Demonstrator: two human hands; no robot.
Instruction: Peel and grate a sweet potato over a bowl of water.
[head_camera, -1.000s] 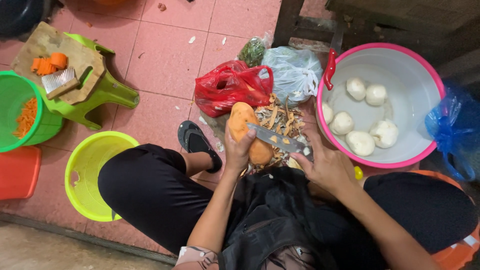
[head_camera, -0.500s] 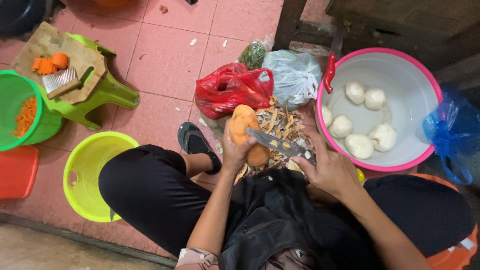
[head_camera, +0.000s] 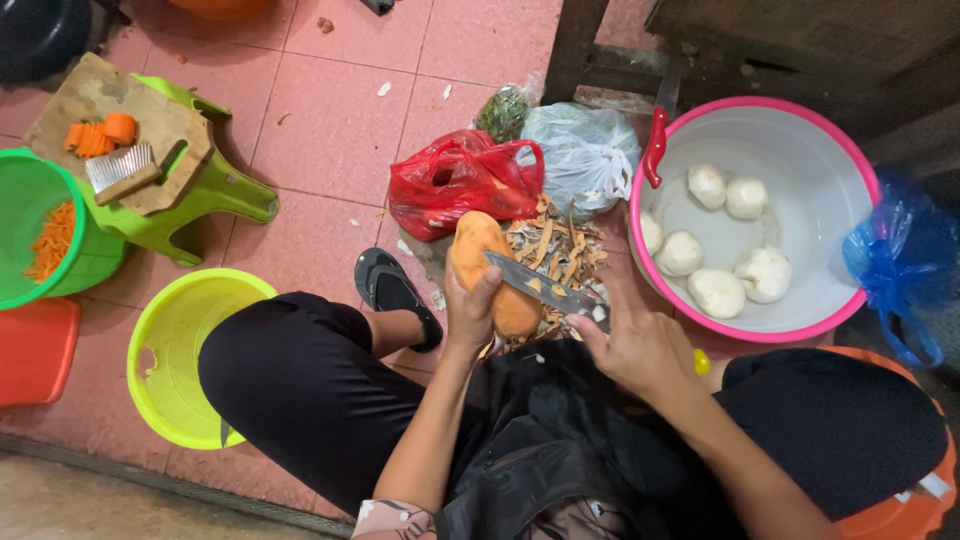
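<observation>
Two hands, one knife, one orange root

Two hands work low over the tiled floor (head_camera: 330, 130). The left hand (head_camera: 470, 310) is clamped around an orange root vegetable (head_camera: 480, 262), fingers wrapped over its lower half, holding it lengthwise above a heap of peelings (head_camera: 555, 245). The right hand (head_camera: 640, 350) is closed on the handle of a knife (head_camera: 535, 285), whose blade lies across the vegetable's side, edge touching the skin.

Just beyond the peelings sit a red plastic bag (head_camera: 455, 180) and a pale, clear bag (head_camera: 585, 155) with greens beside it. To the right stands a white basin with a pink rim (head_camera: 770, 335), holding several peeled white roots (head_camera: 715, 292); a blue bag (head_camera: 900, 260) lies against its far side.

A black sandal (head_camera: 385, 285) shows on the foot beneath the left forearm. Farther left are a yellow-green bucket (head_camera: 175, 350), a green stool carrying a wooden cutting board (head_camera: 100, 110) with carrot pieces (head_camera: 95, 135) and a grater, and a green bowl (head_camera: 30, 200) of shredded carrot at the frame's edge.
</observation>
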